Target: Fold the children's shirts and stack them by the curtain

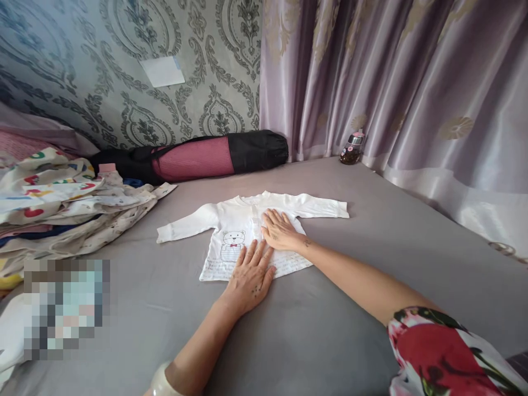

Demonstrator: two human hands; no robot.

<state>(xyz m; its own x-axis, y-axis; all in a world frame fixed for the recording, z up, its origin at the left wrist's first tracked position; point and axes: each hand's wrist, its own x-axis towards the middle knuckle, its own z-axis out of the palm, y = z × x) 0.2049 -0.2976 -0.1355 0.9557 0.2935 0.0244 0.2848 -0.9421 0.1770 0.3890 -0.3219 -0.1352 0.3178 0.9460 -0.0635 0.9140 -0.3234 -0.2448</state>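
Note:
A small white long-sleeved baby shirt [235, 220] lies spread flat, sleeves stretched out to both sides. A cartoon bear with a red bow is printed on its left half, and rows of script run along the hem. My left hand [251, 275] rests flat on the lower middle of the shirt, fingers extended over the hem. Higher up, my right hand [282, 231] lies palm down on the chest near the front placket, with its fingers stretched out. Neither hand grips the cloth. Parts of the print and placket are hidden under my hands.
Grey sheet [173, 335] covers the bed. A pile of clothes [61, 198] lies at the left, above a pixelated patch. A black and pink rolled bag [193, 157] lies along the wall. A bottle [352, 148] stands by the curtain [371, 71].

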